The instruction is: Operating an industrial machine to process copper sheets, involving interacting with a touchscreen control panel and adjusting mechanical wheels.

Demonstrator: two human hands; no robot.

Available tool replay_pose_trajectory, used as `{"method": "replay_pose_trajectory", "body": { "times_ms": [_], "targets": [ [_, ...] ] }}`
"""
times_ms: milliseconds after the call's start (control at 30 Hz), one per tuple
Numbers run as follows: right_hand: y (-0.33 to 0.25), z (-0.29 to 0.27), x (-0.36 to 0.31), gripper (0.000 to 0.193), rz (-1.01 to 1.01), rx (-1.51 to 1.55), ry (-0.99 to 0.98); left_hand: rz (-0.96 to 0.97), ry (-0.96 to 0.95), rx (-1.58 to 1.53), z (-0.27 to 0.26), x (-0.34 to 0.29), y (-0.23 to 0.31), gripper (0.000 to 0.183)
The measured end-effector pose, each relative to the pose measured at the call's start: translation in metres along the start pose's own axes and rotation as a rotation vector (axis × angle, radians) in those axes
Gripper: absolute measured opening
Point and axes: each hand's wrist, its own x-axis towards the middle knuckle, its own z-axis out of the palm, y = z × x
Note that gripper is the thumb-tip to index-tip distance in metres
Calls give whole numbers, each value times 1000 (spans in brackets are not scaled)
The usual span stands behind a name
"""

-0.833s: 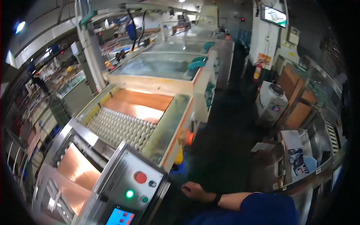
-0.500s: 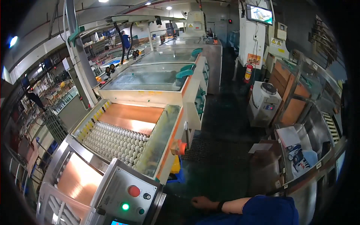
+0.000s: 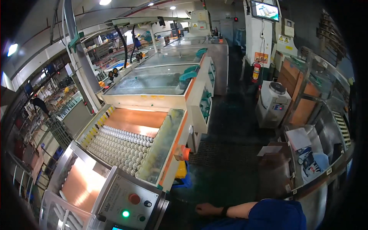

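Observation:
My right hand [image 3: 207, 209] is low in the view, its forearm reaching in from the right out of a blue sleeve, with a dark band at the wrist. Its fingers are in shadow and turned from view, so I cannot make out their pose or anything held. My left hand is out of the picture. Left of the right hand stands the control panel [image 3: 120, 191] with a red button, a lit green button and a dark knob. Beyond the panel, one copper-coloured sheet [image 3: 82, 184] lies at the machine's near end, another [image 3: 138, 119] past rows of white rollers [image 3: 119, 147].
An orange knob [image 3: 183, 153] sticks out from the machine's right side. Clear covers with green handles [image 3: 189, 73] run along its top. Right of the aisle are a fire extinguisher [image 3: 256, 72], a white floor unit [image 3: 273, 105] and a metal trough [image 3: 320, 138] holding papers.
The view has shifted slightly, so the panel and machine sit a little differently in it. My right hand keeps nearly the same place and pose.

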Motion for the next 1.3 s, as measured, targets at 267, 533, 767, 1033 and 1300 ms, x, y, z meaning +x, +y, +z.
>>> {"method": "replay_pose_trajectory", "body": {
  "times_ms": [267, 533, 767, 1033, 1300],
  "targets": [
    [25, 4, -1, 38, -86, 43, -9, 92, 104, -168, -30, -6, 12, 29],
    [35, 3, 3, 41, -61, 53, 21, -38, 80, -284, -71, 0, 40, 29],
    [41, -19, -2, 37, 0, 139, 16, -132, 72, -309, -93, -2, 58, 29],
    [70, -47, -11, 34, -55, 136, 102, -263, 57, -304, -112, -16, 74, 29],
    [98, -129, -2, 28, 111, 128, 231, -657, 118, -203, -99, -35, 73, 30]
  ]
}}
